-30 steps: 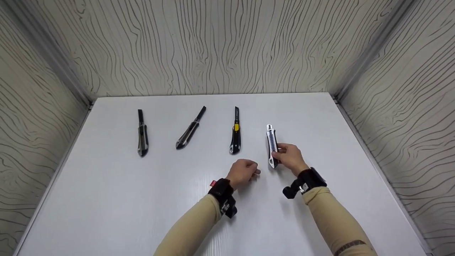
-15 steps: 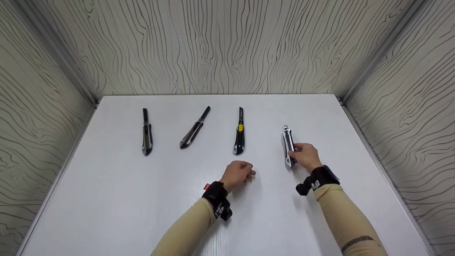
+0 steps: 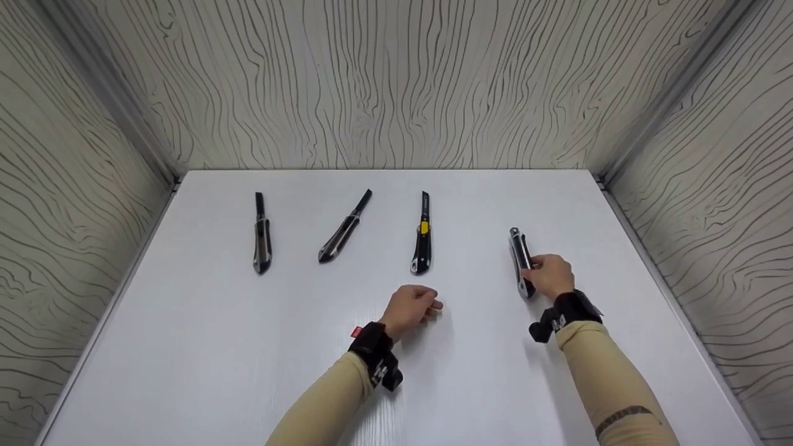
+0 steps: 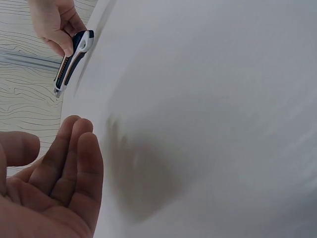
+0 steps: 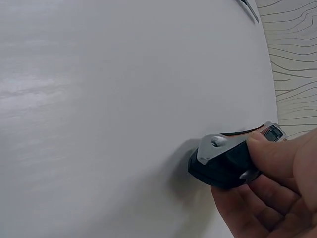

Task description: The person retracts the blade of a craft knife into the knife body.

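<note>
My right hand (image 3: 553,274) pinches a silver and black utility knife (image 3: 520,257) by its lower right side, thumb on top. Its blade end points away toward the back wall. In the right wrist view the knife's rounded butt (image 5: 216,144) with a small hole faces the camera, its shadow close beside it. My left hand (image 3: 410,308) hovers over the white table with loosely curled fingers and holds nothing. In the left wrist view that hand (image 4: 59,183) has its palm showing, thumb apart from the fingers. Nearest to it lies a black utility knife (image 3: 422,248) with a yellow slider.
Two more utility knives lie farther left: a tilted one (image 3: 342,232) and an upright-pointing one (image 3: 262,241), both with dark blades out. The white table (image 3: 204,347) is bounded by wood-patterned walls (image 3: 384,87) at the back and sides.
My right hand has carried the silver and black utility knife to the right, away from the yellow-slider one, and its face has rolled slightly. The left hand has shifted a little left.
</note>
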A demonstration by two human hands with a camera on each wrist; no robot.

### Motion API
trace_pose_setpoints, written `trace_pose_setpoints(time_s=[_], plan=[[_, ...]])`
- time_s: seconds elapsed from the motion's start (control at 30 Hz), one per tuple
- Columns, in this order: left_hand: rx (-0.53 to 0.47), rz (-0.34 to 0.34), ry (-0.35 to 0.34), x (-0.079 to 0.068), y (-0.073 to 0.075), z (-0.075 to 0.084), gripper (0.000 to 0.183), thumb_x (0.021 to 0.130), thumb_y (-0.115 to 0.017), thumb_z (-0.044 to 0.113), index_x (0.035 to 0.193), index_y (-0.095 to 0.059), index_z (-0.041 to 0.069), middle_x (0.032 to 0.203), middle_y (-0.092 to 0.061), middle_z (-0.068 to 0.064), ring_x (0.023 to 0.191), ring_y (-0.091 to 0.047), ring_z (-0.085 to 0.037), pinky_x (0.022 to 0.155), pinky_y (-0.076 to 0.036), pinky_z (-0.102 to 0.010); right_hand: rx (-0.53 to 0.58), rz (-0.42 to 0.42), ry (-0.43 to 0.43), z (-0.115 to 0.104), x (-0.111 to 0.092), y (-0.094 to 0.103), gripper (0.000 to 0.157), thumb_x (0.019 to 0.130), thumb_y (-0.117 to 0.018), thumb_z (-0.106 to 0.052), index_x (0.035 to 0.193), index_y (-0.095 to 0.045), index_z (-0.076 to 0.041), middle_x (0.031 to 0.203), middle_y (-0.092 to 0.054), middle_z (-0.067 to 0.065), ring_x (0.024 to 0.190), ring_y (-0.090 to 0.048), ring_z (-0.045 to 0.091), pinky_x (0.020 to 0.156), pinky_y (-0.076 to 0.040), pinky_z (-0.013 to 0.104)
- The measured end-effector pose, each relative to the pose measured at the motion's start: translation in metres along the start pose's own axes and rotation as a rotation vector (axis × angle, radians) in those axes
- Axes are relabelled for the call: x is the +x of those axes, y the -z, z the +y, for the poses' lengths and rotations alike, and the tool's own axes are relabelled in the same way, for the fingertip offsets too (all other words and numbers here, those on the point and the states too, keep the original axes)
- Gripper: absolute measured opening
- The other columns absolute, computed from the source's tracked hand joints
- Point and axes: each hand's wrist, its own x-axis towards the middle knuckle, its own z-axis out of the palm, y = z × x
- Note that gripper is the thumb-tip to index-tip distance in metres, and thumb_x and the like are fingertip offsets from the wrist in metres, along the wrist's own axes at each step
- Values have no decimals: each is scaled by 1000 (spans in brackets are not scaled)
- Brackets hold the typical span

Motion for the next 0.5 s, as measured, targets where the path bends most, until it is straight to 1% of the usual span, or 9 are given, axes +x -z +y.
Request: trace_pose_setpoints(time_s=[0.1, 0.27, 0.43, 0.5], plan=[[1, -1, -2, -2, 1, 0, 33, 100, -50, 20, 122, -64, 0, 97, -74, -5, 85, -68, -13, 75, -56, -29, -28, 1, 11, 1, -1, -1, 43, 90, -63, -18, 124, -59, 9, 111, -67, 27, 94, -66, 37, 83, -49, 45], [-1, -6, 10, -4, 3, -1, 33, 101, -50, 21, 123, -63, 0, 98, -74, -5, 84, -67, -14, 71, -55, -27, -52, -14, 25, 1, -2, -4, 43, 92, -62, -19, 124, -59, 10, 111, -67, 27, 89, -67, 35, 79, -51, 45], [4, -13, 8, -2, 6, 0, 33, 101, -49, 21, 122, -63, 1, 98, -74, -4, 85, -67, -14, 72, -55, -28, -99, 29, 40, 2, 0, -4, 41, 92, -62, -19, 119, -62, 11, 106, -68, 28, 83, -68, 35, 75, -53, 45], [4, -10, 15, -2, 7, 0, 32, 101, -49, 21, 121, -64, 1, 98, -74, -4, 85, -67, -15, 72, -55, -28, -124, 44, 46, 3, 0, -4, 41, 91, -62, -19, 118, -62, 12, 105, -68, 29, 83, -68, 37, 75, -53, 47]])
